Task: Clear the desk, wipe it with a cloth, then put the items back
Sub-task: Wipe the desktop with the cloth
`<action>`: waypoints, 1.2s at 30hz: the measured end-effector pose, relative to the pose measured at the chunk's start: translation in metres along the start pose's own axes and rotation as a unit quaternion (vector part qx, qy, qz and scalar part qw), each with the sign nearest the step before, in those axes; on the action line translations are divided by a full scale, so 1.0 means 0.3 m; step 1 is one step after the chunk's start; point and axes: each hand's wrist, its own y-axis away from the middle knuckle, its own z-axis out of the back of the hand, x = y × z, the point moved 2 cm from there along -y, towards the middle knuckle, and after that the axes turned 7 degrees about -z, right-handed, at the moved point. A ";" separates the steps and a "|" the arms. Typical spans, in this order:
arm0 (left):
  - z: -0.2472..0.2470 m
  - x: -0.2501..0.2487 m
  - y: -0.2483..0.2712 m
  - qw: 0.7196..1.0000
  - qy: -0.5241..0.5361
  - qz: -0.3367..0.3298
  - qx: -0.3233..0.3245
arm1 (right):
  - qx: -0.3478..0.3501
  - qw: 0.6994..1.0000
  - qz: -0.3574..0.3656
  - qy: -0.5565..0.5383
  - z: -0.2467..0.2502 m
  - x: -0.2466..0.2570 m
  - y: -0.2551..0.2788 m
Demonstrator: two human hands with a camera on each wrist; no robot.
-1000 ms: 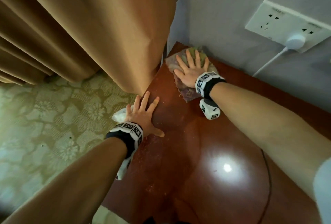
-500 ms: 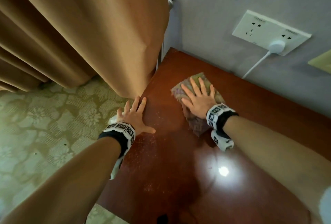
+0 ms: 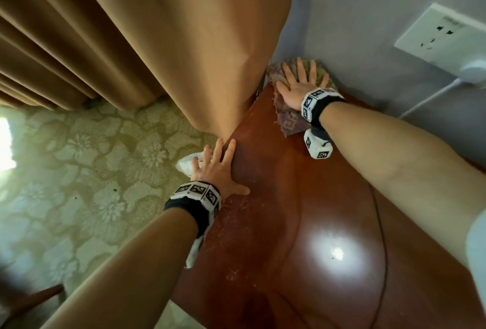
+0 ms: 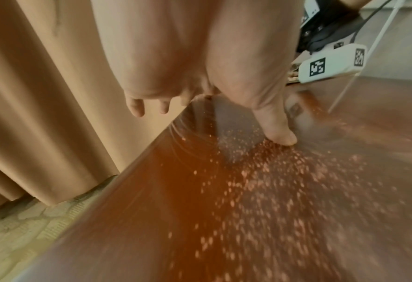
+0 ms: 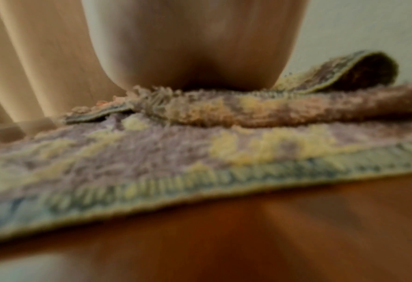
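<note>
The right hand (image 3: pixel 299 85) lies flat, fingers straight and spread, on the frayed purple and yellow terry cloth (image 3: pixel 288 123), which sits at the far corner of the glossy reddish-brown wooden desk (image 3: pixel 302 223), against the grey wall (image 3: pixel 368 26). The left hand (image 3: pixel 215 168) rests open on the desk's left edge, near the tan curtain (image 3: pixel 184 39).

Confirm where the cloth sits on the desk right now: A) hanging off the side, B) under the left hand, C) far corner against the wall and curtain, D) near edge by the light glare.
C: the right hand presses the cloth flat into the desk's far corner, beside the curtain.
</note>
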 end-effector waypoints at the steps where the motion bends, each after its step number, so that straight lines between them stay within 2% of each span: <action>1: -0.005 0.006 0.012 1.000 -0.001 0.007 -0.001 | -0.004 1.000 0.016 0.010 -0.010 0.007 0.011; 5: -0.015 0.021 0.058 1.000 -0.002 0.020 0.004 | -0.021 0.997 0.068 0.025 -0.092 0.060 0.104; 9: -0.023 0.043 0.099 0.999 -0.010 0.025 0.028 | -0.029 0.992 0.118 0.043 -0.221 0.128 0.281; 14: -0.017 0.040 0.123 0.999 -0.001 0.022 0.047 | -0.024 0.986 0.143 0.078 -0.358 0.019 0.520; 16: -0.017 0.044 0.123 0.998 0.009 0.018 0.051 | -0.011 0.990 0.123 0.072 -0.349 -0.049 0.515; 20: -0.039 0.059 0.128 0.999 0.025 0.006 0.032 | 0.006 0.999 0.032 0.012 -0.260 -0.118 0.399; 25: -0.085 0.125 0.150 0.998 0.062 0.008 -0.012 | 0.012 1.000 -0.023 -0.008 -0.161 -0.034 0.266; 27: -0.097 0.151 0.179 0.997 0.075 0.017 -0.025 | 0.010 1.000 -0.022 -0.011 -0.153 0.021 0.256; 29: -0.102 0.165 0.212 0.996 0.078 0.025 -0.032 | 0.007 1.000 0.009 -0.004 -0.165 0.072 0.273; 32: -0.102 0.168 0.255 0.994 0.098 0.030 -0.036 | 0.003 0.995 0.095 0.036 -0.237 0.155 0.355; 36: -0.100 0.150 0.309 0.994 0.100 0.013 -0.039 | -0.014 0.978 0.186 0.094 -0.422 0.217 0.587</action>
